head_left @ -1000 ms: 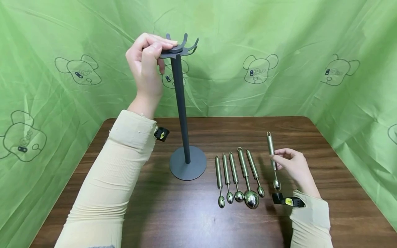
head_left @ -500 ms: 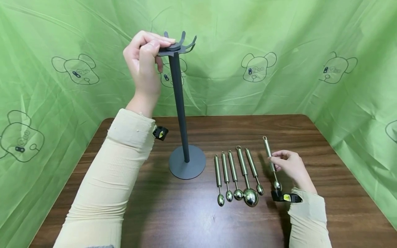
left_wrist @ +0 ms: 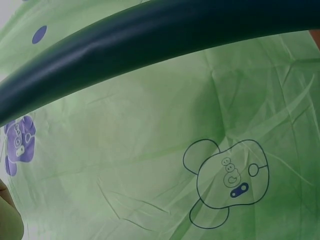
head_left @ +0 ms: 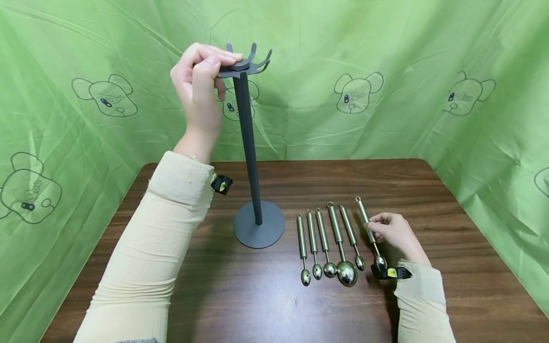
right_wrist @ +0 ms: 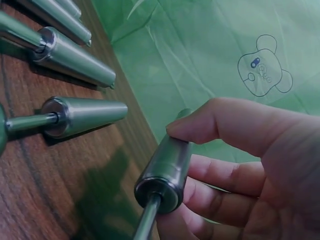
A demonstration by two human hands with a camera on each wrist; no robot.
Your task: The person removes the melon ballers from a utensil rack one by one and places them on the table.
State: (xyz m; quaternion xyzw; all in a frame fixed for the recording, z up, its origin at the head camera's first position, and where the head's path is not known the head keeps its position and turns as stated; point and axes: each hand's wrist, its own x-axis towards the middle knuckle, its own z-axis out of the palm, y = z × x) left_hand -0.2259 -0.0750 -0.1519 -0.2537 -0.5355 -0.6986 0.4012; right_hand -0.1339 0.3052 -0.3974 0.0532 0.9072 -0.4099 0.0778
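A dark grey utensil stand [head_left: 249, 147] rises from a round base, with upturned hooks around its top. At that top my left hand [head_left: 199, 83] grips the hooked plate, fingers over it and thumb against its near side. To the right, my right hand [head_left: 396, 233] pinches the steel handle of a small melon baller [head_left: 363, 212] between thumb and fingers. Its ring end tilts away to the left, while its scoop sits partly behind the wrist camera. In the right wrist view, the thumb [right_wrist: 192, 127] presses on the melon baller's handle [right_wrist: 167, 170].
Left of the held tool, several steel ballers lie side by side, including a larger scoop [head_left: 346, 272] and a small baller [head_left: 350, 231]. The wooden table [head_left: 257, 295] has a green curtain [head_left: 300, 114] around it. A dark pole [left_wrist: 165, 37] crosses the left wrist view.
My right hand has carried the melon baller left, closer to the row, and its ring end has tipped further left and lower. My left hand keeps its hold on the stand's top.
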